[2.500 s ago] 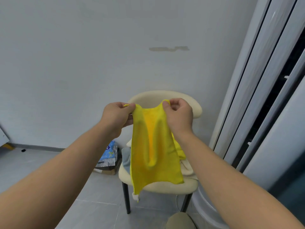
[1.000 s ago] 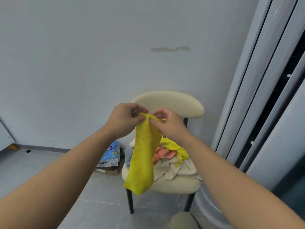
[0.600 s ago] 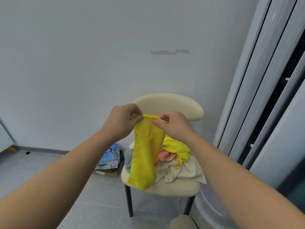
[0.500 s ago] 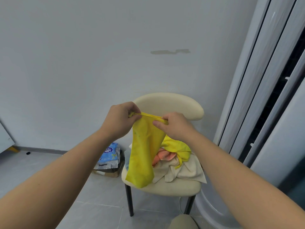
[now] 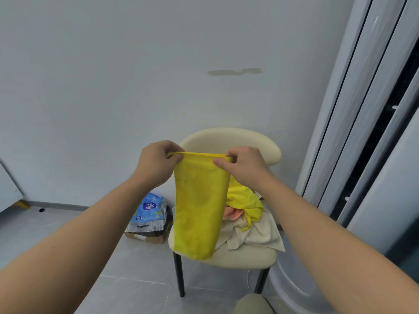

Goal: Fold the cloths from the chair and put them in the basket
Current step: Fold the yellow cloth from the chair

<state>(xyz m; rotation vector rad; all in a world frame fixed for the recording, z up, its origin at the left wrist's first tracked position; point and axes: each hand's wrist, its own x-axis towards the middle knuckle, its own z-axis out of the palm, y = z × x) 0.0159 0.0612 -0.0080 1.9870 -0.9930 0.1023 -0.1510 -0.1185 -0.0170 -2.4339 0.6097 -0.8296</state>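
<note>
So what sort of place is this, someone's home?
Probably a plain room in a home: a cushioned chair piled with cloths, grey floor tiles, tall sliding door frames at right. The left hand and right hand hold up a yellow cloth.

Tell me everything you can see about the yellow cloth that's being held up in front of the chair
The yellow cloth is bright, soft and slightly mottled, like a microfibre towel. It hangs as a narrow upright panel that looks doubled over, with a rounded lower end. Its top edge is stretched level between the left hand and the right hand, each pinching a top corner. It hangs in front of the cream chair; whether it touches the chair's seat cannot be told.
</note>
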